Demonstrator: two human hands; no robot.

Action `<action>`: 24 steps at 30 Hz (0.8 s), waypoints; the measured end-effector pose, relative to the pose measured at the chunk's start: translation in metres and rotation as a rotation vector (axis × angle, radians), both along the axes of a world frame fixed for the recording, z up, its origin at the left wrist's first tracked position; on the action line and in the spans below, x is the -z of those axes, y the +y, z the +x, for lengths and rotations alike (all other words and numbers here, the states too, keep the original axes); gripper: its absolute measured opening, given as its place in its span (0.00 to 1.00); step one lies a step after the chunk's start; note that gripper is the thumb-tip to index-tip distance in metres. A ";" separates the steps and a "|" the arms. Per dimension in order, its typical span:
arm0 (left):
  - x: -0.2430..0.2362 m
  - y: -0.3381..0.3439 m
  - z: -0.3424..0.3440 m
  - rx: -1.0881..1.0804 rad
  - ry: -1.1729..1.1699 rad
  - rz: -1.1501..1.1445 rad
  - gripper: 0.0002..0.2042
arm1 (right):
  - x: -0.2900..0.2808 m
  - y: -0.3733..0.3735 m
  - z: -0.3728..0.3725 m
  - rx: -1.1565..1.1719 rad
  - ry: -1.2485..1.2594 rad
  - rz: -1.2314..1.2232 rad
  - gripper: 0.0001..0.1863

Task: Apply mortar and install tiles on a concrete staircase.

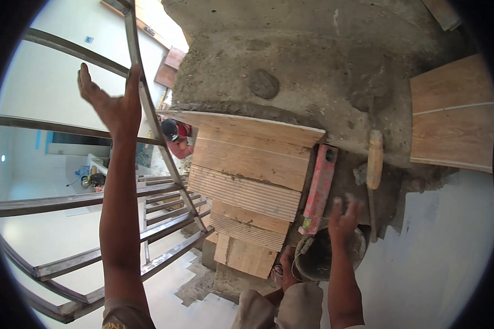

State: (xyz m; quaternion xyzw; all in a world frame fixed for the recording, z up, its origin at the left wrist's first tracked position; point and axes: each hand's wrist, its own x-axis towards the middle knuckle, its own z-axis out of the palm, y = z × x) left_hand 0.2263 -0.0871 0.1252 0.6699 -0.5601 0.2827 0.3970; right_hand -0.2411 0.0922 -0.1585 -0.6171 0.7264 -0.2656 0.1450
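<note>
My left hand (112, 107) is raised beside the metal railing (148, 104), its fingers spread and holding nothing. One finger overlaps a post; whether it touches cannot be told. Slightly blurred, my right hand (346, 220) hovers over a dark bucket (335, 252), fingers apart and nothing visible in them. Left of it, a worn red spirit level (319, 189) lies along the edge of the wood-look stair tiles (252, 164). A tool with a wooden handle (374, 159) lies to the right of the level; its head is hard to make out.
Rough grey mortar covers the landing ahead, with a lump of mortar (264, 84) on it. Wood-look tiles (455, 112) lean at the right beside a white wall (444, 252). Below, past the railing, another person in a dark cap (170, 130) is by the stairs.
</note>
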 end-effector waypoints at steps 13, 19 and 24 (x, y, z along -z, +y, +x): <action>0.049 -0.059 0.041 -0.102 0.974 0.147 0.33 | -0.020 -0.040 0.041 0.048 -0.516 0.507 0.35; 0.054 -0.068 0.033 -0.147 0.914 0.102 0.34 | -0.096 0.010 0.047 -0.025 -0.928 0.559 0.37; 0.059 -0.066 0.033 -0.118 0.784 0.064 0.30 | -0.132 -0.045 0.083 -0.488 -0.775 0.055 0.36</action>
